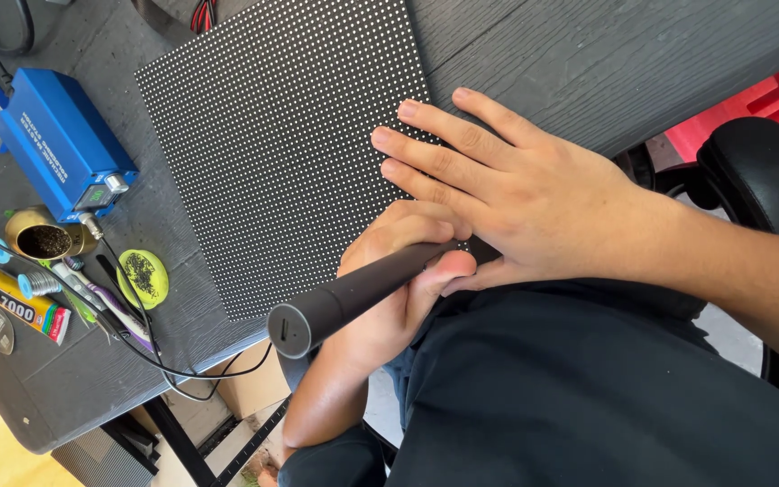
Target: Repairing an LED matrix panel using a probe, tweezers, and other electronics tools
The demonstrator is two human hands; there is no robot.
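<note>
A black panel [272, 153] covered with a grid of small pale dots lies flat on the dark grey table [534, 45]. My right hand [507, 194] rests palm down on the panel's near right corner, fingers spread and straight. Just under it, my left hand [403, 261] is closed around a black cylindrical pen-shaped tool [340, 302]. The tool's blunt rear end points toward the camera. Its tip is hidden beneath my hands at the panel's edge.
Left of the panel stand a blue box device [60, 140], a brass cup of dark wool [44, 241], a yellow-green round tin [143, 278], a yellow glue tube [20, 304] and thin black cables [155, 361]. A black chair [759, 171] and a red object [768, 104] are at right.
</note>
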